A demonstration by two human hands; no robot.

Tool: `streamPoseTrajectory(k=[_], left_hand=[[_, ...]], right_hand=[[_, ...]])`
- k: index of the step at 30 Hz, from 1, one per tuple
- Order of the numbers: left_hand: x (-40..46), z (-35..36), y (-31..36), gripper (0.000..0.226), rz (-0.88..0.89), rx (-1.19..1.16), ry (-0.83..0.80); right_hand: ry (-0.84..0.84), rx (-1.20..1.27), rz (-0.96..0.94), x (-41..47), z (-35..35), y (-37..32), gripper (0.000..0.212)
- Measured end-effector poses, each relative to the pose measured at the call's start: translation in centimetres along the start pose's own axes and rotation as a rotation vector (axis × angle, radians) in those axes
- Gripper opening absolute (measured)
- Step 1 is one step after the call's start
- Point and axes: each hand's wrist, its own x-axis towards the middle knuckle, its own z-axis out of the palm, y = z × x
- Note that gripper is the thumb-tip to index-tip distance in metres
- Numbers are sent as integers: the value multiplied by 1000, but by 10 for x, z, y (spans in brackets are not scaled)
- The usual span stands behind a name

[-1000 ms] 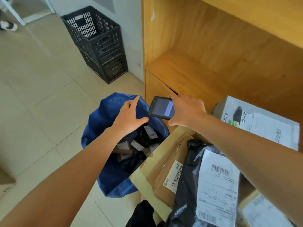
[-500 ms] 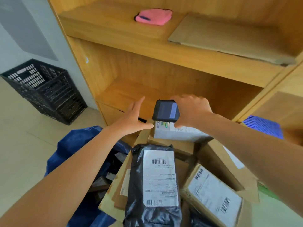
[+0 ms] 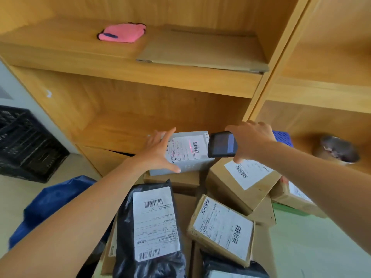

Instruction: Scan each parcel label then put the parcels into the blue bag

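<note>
Grey box [image 3: 186, 155] sits at the far end of the parcel pile, resting on a brown carton against the wooden shelf unit [image 3: 160, 81]. Its white label [image 3: 185, 147] faces up, with a red scan line across it near the barcode. Left hand [image 3: 158, 153] lies on the box's left side, fingers spread and fairly straight, thumb along the near edge. Right hand [image 3: 251, 140] grasps a black scanner [image 3: 221, 145], held just right of the box and above the label's edge, screen upward. Nearer the camera lie a black mailer bag [image 3: 152, 227] and brown cartons [image 3: 222, 229] with labels. Blue bag [image 3: 52, 199] stands left of the pile, below the left forearm. A black crate [image 3: 24, 145] stands far left.
</note>
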Motion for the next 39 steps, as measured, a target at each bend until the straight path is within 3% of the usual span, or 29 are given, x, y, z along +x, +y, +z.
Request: streamPoseTrajectory(k=[11, 30, 39], left_hand=[[16, 14, -3, 142, -55, 100, -51], [34, 12, -44, 151, -45, 243, -23], [0, -1, -87, 142, -78, -23, 132]], right_hand=[[-21, -9, 27, -3, 16, 25, 86], [12, 17, -103, 31, 4, -42, 89], [100, 127, -97, 48, -10, -81, 95]])
